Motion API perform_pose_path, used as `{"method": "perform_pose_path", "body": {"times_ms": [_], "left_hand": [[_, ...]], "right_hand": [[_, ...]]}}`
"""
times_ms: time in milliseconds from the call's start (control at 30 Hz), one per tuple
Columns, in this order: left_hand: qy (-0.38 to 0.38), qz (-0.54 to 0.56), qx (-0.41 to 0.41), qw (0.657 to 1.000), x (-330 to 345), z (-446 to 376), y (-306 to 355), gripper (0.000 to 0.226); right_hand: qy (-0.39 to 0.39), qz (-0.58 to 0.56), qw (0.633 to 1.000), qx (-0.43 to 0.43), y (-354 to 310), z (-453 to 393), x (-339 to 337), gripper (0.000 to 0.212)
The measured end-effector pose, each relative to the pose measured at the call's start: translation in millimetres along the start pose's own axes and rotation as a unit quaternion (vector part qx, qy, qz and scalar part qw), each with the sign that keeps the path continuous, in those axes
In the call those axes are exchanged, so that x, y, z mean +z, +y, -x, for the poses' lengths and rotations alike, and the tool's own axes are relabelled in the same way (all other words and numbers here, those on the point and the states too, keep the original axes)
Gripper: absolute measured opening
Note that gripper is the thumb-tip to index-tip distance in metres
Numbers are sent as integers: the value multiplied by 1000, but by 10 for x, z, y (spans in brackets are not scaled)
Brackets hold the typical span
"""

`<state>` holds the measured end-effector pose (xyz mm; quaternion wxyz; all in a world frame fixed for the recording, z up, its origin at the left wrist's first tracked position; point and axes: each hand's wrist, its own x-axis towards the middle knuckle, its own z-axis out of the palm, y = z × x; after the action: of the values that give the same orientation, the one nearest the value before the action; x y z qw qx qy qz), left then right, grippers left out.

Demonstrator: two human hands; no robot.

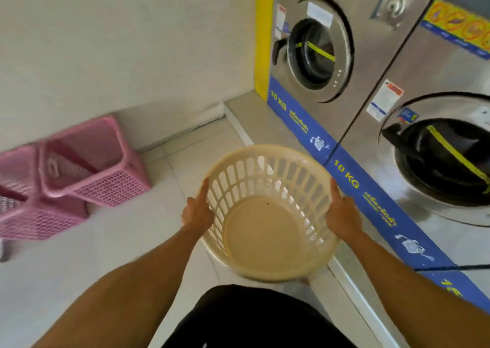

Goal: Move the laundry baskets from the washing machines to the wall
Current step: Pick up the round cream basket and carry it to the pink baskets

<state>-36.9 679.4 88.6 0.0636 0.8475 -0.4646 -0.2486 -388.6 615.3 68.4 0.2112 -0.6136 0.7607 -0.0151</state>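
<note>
**Round basket in hand, two pink ones already by the wall**

Round cream basket (267, 212) sits centre frame, empty, tilted so its open mouth faces the camera; it looks lifted clear of the floor (148, 241), though the underside is hidden so cannot be sure; left hand (197, 209) presses the left rim, right hand (342, 216) presses the right rim; each grip is closed on the rim, thumbs lying along the top edge, fingers mostly hidden behind the wall of the basket; the basket is just in front of the washing machines (397, 109), which fill the right side of the frame, doors shut; two pink baskets (87, 167) lie at the left edge of the frame, touching each other, tipped on their sides, close to the wall (119, 42); judged progress: those two look done, the cream one is mid-carry and not yet placed; left to do: take it across to the wall beside the pink pair and set it down; whether more baskets wait out of frame cannot be told.
</note>
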Motion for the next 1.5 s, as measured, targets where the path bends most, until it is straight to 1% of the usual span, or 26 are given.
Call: {"method": "perform_pose_path", "body": {"times_ms": [233, 400, 500, 633, 800, 967, 1133, 1300, 1367, 1500], "left_hand": [[53, 64, -77, 994, -554, -363, -946, 81], [82, 75, -134, 985, -745, -734, -1481, 78], [86, 78, -167, 979, -816, -1033, -1678, 77], [77, 81, -203, 973, -944, -1521, -1843, 78], [77, 90, -226, 967, -1143, -2200, -1935, 78], [84, 107, -242, 961, -1300, -2754, -1993, 82], [56, 122, -248, 959, -1449, -3455, -2153, 84], [33, 133, -209, 968, -1591, -4310, -2374, 87], [26, 141, -197, 970, -1667, -4593, -2408, 90], [-5, 156, -181, 971, -1824, -5039, -2439, 89]], "right_hand": [[-23, 16, 994, -102, -1412, -337, 232, 84], [-28, 29, 987, -157, -2270, -652, 518, 81], [-37, 37, 981, -186, -2737, -932, 699, 79], [-54, 52, 976, -204, -3315, -1358, 833, 75], [-73, 69, 970, -223, -4008, -1893, 864, 75], [-92, 85, 964, -234, -4575, -2275, 872, 77], [-99, 79, 969, -212, -5183, -2714, 1036, 69], [-103, 45, 980, -165, -5724, -3097, 1184, 65], [-100, 42, 982, -157, -5913, -3256, 1195, 65], [-90, 35, 984, -150, -6208, -3546, 1269, 65]]}}
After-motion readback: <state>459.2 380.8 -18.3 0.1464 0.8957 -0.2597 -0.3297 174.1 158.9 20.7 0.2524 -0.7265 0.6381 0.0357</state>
